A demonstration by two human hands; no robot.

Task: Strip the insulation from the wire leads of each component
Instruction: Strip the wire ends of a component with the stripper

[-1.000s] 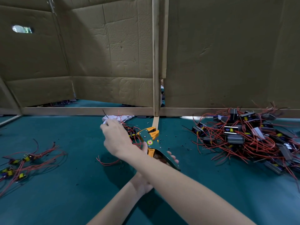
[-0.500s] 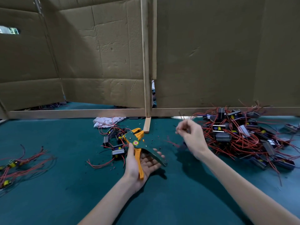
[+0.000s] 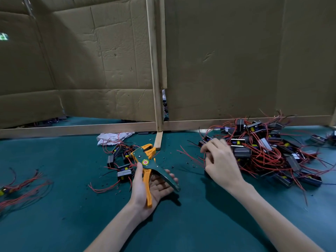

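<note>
My left hand (image 3: 145, 188) lies palm up on the green table and holds a green and orange wire stripper (image 3: 149, 164), thumb along its side, its jaws pointing away from me. My right hand (image 3: 221, 161) hovers at the left edge of a big pile of small black components with red wire leads (image 3: 269, 151). Its fingers are loosely curled above the red wires and I see nothing gripped in them. A small cluster of the same components (image 3: 121, 160) lies just left of the stripper's jaws.
More components with red leads (image 3: 20, 186) lie at the far left edge. A crumpled white cloth (image 3: 112, 137) sits by the wooden rail (image 3: 78, 128). Cardboard walls (image 3: 227, 60) on a wooden frame close off the back. Tiny dark insulation scraps dot the green mat (image 3: 72, 224).
My right hand has swung from the small cluster at the left, across the stripper, to the big pile at the right. The left hand keeps holding the stripper.
</note>
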